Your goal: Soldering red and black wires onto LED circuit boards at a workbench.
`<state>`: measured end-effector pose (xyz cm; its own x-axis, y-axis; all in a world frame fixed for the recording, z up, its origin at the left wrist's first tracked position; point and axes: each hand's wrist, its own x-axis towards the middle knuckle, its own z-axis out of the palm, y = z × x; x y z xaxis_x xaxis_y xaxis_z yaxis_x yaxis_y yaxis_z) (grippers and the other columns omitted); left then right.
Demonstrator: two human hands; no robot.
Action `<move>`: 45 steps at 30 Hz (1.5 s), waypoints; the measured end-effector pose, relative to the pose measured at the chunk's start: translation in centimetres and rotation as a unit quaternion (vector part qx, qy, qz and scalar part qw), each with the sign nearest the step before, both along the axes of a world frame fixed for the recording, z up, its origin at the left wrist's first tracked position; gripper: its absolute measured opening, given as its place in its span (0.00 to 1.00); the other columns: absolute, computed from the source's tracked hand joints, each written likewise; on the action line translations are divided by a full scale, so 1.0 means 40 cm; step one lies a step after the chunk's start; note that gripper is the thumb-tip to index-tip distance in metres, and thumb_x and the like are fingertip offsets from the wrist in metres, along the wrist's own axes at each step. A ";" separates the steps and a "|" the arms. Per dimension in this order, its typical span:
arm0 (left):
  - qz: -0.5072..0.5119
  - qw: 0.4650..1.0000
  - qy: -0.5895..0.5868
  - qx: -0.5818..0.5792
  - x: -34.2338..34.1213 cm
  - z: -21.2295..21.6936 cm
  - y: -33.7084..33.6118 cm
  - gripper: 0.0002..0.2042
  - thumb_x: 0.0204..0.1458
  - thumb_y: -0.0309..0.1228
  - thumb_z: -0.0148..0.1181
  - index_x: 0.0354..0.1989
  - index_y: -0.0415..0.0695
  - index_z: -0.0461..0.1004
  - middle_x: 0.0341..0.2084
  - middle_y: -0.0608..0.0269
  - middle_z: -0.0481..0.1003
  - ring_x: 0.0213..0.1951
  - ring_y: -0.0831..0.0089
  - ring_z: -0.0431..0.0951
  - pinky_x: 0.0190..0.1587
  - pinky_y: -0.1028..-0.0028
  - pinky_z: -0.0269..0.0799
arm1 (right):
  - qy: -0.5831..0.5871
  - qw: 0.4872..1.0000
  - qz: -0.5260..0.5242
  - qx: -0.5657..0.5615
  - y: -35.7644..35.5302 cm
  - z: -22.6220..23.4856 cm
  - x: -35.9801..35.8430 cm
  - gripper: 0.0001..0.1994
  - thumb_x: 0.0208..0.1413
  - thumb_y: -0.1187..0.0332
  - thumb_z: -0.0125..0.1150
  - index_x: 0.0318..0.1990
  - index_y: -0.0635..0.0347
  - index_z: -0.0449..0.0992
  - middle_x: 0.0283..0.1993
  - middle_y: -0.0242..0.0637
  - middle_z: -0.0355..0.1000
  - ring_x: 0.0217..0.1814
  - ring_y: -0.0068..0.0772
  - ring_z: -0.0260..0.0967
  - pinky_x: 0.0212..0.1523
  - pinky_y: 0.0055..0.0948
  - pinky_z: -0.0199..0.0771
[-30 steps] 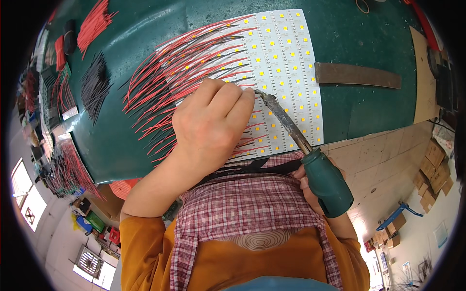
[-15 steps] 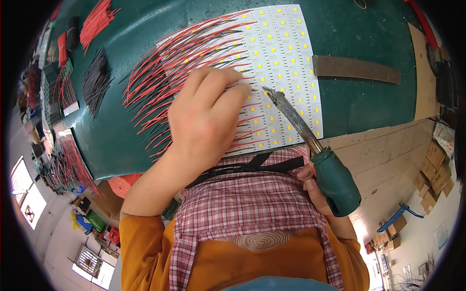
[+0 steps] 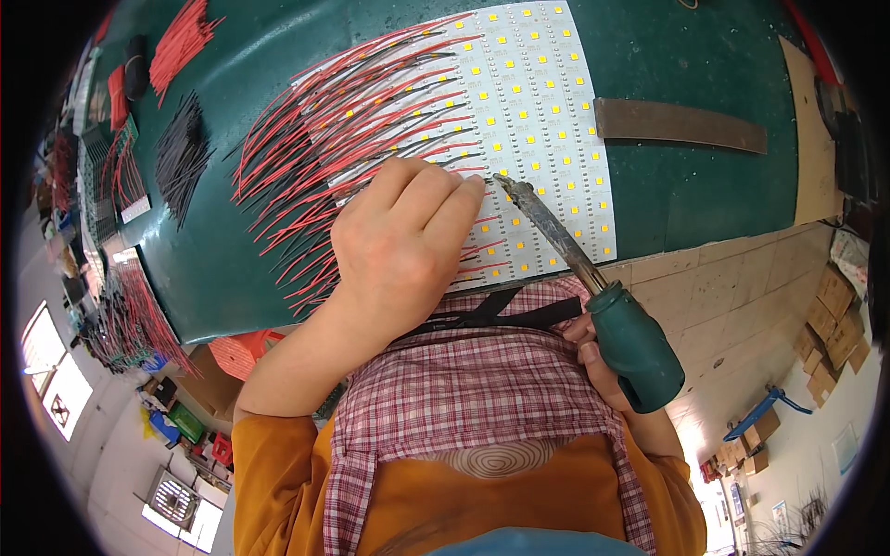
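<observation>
A white LED circuit board (image 3: pixel 593 218) with rows of yellow LEDs lies on the green table. Thin red and black wires (image 3: pixel 278 157) fan out leftward from one row of its solder points. My left hand (image 3: pixel 394 246) rests over the lower part of these wires, fingers pinched on a wire whose end is at the board; the fingers mostly hide it. My right hand (image 3: pixel 598 366) is closed around the green handle of a soldering iron (image 3: pixel 635 347), partly behind it. The iron's dark tip touches or nearly touches the board just right of my left fingertips.
A flat brown metal strip (image 3: pixel 681 125) lies against the board's right edge. Bundles of loose black wires (image 3: pixel 184 153) and red wires (image 3: pixel 185 46) lie at the left. Wired boards (image 3: pixel 139 292) sit at the table's left edge. The table's front edge runs close to my apron.
My left hand has shifted slightly right and down. The soldering iron's tip has moved left and a little down, nearer my left fingertips. The board has moved slightly up and left in view.
</observation>
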<state>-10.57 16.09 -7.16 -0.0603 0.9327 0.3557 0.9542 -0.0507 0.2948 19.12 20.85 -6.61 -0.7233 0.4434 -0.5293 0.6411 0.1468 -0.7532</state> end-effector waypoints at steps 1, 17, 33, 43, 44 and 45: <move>0.003 1.000 0.000 0.005 0.001 0.002 0.001 0.13 0.35 0.25 0.61 0.35 0.42 0.79 0.28 0.67 0.74 0.33 0.70 0.75 0.26 0.74 0.71 | 0.035 0.999 -0.004 0.039 -0.003 -0.003 -0.004 0.10 0.61 0.71 0.56 0.48 0.64 0.70 0.38 0.38 0.73 0.40 0.27 0.71 0.42 0.28 0.73; 0.015 1.000 0.024 -0.004 0.005 -0.006 0.001 0.12 0.37 0.26 0.61 0.34 0.44 0.78 0.29 0.69 0.73 0.33 0.70 0.75 0.26 0.74 0.71 | 0.099 0.989 -0.108 -0.013 -0.001 0.017 -0.030 0.12 0.58 0.71 0.59 0.49 0.62 0.71 0.36 0.36 0.75 0.32 0.22 0.69 0.35 0.23 0.72; 0.024 0.999 -0.043 -0.018 0.031 0.002 -0.028 0.14 0.35 0.17 0.65 0.35 0.41 0.79 0.26 0.64 0.74 0.31 0.66 0.76 0.30 0.71 0.73 | 0.023 0.996 0.023 0.081 -0.009 -0.003 0.007 0.07 0.59 0.72 0.58 0.43 0.64 0.74 0.38 0.36 0.76 0.33 0.20 0.68 0.38 0.22 0.71; 0.022 1.000 -0.006 -0.017 0.033 -0.002 -0.025 0.13 0.35 0.18 0.64 0.34 0.41 0.79 0.25 0.66 0.73 0.31 0.68 0.76 0.28 0.73 0.73 | 0.064 0.989 -0.007 0.130 0.003 -0.003 -0.019 0.09 0.54 0.74 0.59 0.43 0.67 0.73 0.31 0.38 0.76 0.33 0.28 0.74 0.37 0.28 0.75; 0.019 1.000 -0.008 -0.002 0.033 -0.002 -0.025 0.13 0.35 0.18 0.64 0.34 0.41 0.79 0.25 0.66 0.73 0.31 0.68 0.76 0.28 0.73 0.73 | 0.065 0.987 -0.013 0.143 0.007 0.002 -0.019 0.10 0.54 0.74 0.59 0.43 0.67 0.73 0.31 0.39 0.76 0.33 0.28 0.74 0.37 0.27 0.75; 0.019 1.000 -0.005 -0.004 0.033 -0.003 -0.024 0.13 0.35 0.19 0.64 0.34 0.41 0.79 0.25 0.66 0.74 0.31 0.68 0.76 0.28 0.73 0.73 | 0.067 0.987 0.012 0.145 0.011 0.006 -0.020 0.10 0.55 0.73 0.59 0.43 0.67 0.73 0.31 0.39 0.76 0.33 0.28 0.74 0.37 0.27 0.75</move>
<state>-9.26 15.12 -7.27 -0.1000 0.9324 0.3474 0.9521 -0.0116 0.3054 18.32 21.30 -6.38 -0.7902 0.5440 -0.2823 0.5327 0.3818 -0.7553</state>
